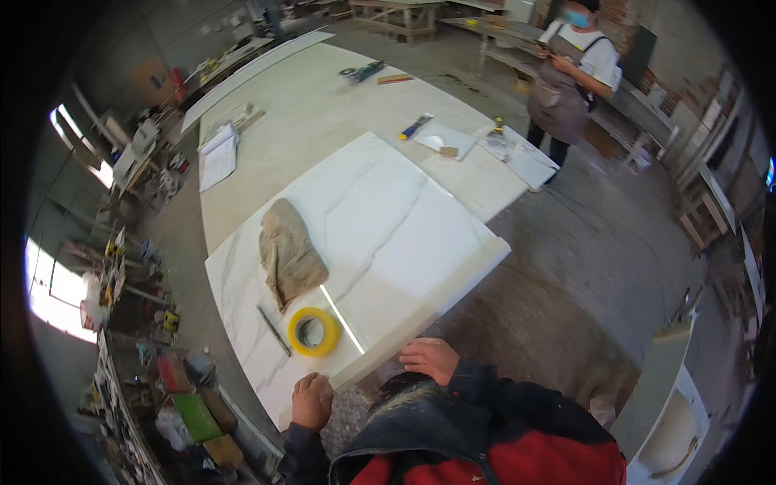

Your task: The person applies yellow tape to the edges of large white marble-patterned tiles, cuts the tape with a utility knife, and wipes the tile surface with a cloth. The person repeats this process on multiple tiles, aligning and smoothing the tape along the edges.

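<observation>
Marble-white veined slab [364, 234] lies on the surface, both hands gripping its near edge: left hand [311, 400] at the left corner, right hand [430, 358] further right. It looks heavy, stiff, chip-prone; yellow tape roll [314, 331] rests nearby.

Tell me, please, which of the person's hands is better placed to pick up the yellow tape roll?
The left hand, probably. It rests on the near edge of the white marble slab, just below the yellow tape roll. The right hand grips the edge farther along, away from the roll.

A pale worktable [315, 121] (long, cluttered) bears a white marble slab [380, 234].
</observation>
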Motion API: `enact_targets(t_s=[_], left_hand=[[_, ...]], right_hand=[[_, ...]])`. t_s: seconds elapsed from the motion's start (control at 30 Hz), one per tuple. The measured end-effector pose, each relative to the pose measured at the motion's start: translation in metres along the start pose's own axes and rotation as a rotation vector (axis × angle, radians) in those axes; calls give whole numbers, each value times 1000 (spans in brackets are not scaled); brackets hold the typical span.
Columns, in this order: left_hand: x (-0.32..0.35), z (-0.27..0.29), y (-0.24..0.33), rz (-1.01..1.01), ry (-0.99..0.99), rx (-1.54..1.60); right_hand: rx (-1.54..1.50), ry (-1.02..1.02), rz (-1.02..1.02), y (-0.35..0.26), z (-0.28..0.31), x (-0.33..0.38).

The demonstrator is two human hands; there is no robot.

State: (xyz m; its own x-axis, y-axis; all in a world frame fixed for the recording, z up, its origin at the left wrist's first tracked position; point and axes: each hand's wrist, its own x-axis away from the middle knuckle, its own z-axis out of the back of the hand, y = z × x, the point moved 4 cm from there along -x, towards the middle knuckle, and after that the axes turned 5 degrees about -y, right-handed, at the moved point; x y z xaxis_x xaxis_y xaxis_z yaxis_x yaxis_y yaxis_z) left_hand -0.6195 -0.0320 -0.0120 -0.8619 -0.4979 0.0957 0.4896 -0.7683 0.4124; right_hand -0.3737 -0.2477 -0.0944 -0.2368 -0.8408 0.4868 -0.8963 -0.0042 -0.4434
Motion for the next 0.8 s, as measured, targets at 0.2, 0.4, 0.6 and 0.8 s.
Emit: enact_targets(t_s=[0.2,0.4,0.6,0.8], left_hand=[[23,17,22,167,110,56],[81,20,48,364,213,62],[138,21,52,569,273,163],[51,52,-11,488,298,348]], right_hand=[[545,-93,-195,-38,-16,23],[935,-350,35,-95,-77,-14],[1704,-424,605,-111,-165,-168],[2066,-123,538,-87,-252,-285]])
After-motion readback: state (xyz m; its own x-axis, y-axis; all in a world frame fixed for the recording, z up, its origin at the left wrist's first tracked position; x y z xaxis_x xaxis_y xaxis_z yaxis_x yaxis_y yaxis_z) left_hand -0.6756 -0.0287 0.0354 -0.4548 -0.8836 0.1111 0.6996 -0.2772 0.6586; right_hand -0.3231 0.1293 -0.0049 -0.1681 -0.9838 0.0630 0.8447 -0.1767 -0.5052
